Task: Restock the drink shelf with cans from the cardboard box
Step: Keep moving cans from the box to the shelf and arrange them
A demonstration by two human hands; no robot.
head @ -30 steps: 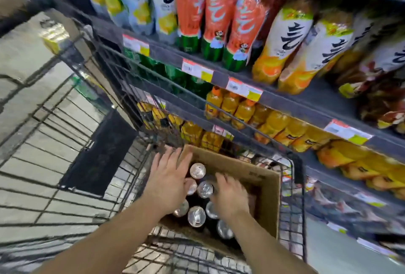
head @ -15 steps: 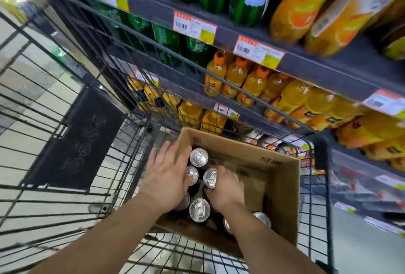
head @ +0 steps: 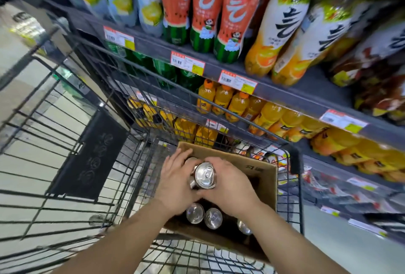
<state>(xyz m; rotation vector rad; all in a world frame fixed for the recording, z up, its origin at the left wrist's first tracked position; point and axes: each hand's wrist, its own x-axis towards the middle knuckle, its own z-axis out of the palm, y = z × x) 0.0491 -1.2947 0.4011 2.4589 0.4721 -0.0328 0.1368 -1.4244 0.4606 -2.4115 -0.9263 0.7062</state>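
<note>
An open cardboard box (head: pixel 266 177) stands in the far right corner of a wire shopping cart. Silver-topped cans stand inside it; two tops (head: pixel 195 212) show near the front. A small cluster of cans (head: pixel 205 177) is raised above the others, one silver top fully visible. My left hand (head: pixel 175 182) presses against the cluster from the left with fingers extended. My right hand (head: pixel 232 188) wraps round it from the right. The drink shelf (head: pixel 285 96) with price tags runs across the view behind the cart.
The cart's wire walls (head: pixel 135 89) surround the box; a dark panel (head: pixel 89 157) hangs on its left side. Large bottles (head: pixel 201 10) fill the top shelf, orange juice bottles (head: pixel 236 103) the shelf below. More goods sit on the lower shelves at right.
Both hands have closed together around a few cans and lifted them above the others in the box. The camera tilted up, showing more of the top shelf.
</note>
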